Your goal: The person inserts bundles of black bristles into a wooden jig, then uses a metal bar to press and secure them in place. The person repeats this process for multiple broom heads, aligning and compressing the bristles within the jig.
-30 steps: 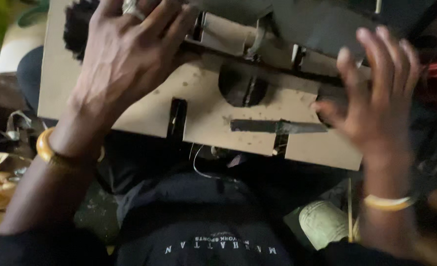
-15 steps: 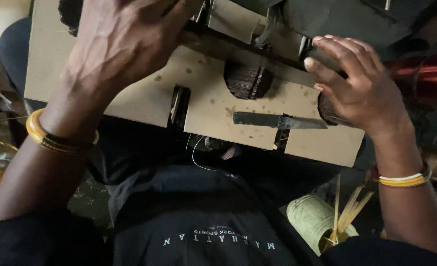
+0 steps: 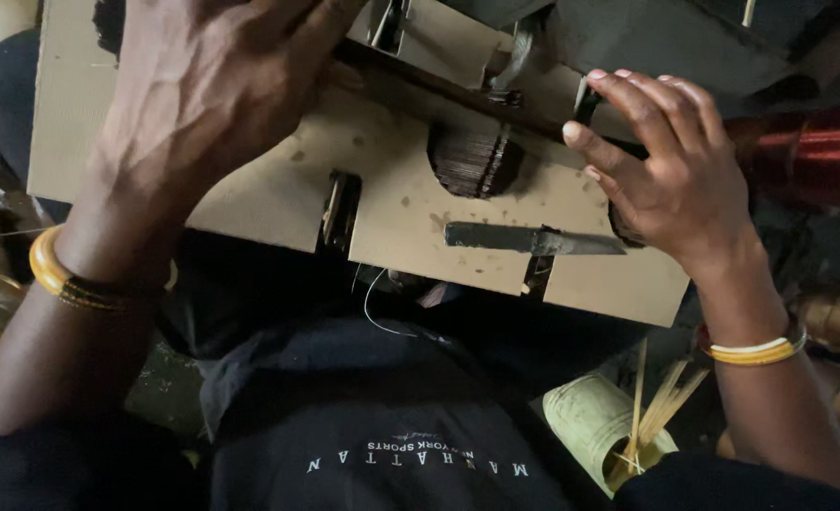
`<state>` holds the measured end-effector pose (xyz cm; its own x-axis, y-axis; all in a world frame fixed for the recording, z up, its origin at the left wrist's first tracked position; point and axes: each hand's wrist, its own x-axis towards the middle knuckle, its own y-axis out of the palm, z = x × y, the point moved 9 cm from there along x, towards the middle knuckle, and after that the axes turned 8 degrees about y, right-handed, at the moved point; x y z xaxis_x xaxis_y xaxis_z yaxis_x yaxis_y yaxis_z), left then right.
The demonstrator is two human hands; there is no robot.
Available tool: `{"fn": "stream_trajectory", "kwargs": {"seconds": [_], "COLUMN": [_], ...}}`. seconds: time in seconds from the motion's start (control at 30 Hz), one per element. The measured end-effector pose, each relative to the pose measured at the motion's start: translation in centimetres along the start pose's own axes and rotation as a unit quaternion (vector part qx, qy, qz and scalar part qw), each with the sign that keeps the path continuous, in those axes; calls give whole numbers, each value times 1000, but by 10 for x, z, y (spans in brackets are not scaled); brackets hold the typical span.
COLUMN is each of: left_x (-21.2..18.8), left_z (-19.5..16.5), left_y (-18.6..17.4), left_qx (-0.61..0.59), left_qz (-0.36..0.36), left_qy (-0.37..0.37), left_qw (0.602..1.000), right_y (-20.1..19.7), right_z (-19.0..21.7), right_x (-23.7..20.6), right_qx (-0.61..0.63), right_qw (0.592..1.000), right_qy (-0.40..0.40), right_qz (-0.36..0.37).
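Two hands, the left hand (image 3: 212,104) and right hand (image 3: 671,175), rest on one cardboard board (image 3: 410,213). One flat blade (image 3: 529,238) lies there. Each wrist wears one bangle.

Small craft workshop, apparently floor-level. Shown by: cardboard jig (image 3: 268,189) with cut slots resting across the lap; flat blade (image 3: 533,238) laid on it; tin (image 3: 600,426) holding thin sticks (image 3: 652,402); red foil rolls (image 3: 808,156); scattered scraps alongside.
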<state>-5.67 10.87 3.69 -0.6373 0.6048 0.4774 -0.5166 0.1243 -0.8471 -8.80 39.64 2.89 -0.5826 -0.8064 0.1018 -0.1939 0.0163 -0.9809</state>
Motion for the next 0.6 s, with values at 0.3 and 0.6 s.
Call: {"fn": "stream_trajectory", "kwargs": {"seconds": [0.3, 0.6], "left_x": [4, 18], "left_z": [4, 9], "left_y": [1, 4], "left_qx": [-5, -40], "left_qz": [26, 74], "left_qy": [-15, -17], "left_qw": [1000, 996], "right_y": [6, 14], "right_z": [-2, -2], "right_x": [-1, -5], "right_qx": [-23, -111], "right_qw": [999, 992], "right_qy": [32, 25], "right_qz": [10, -52]}}
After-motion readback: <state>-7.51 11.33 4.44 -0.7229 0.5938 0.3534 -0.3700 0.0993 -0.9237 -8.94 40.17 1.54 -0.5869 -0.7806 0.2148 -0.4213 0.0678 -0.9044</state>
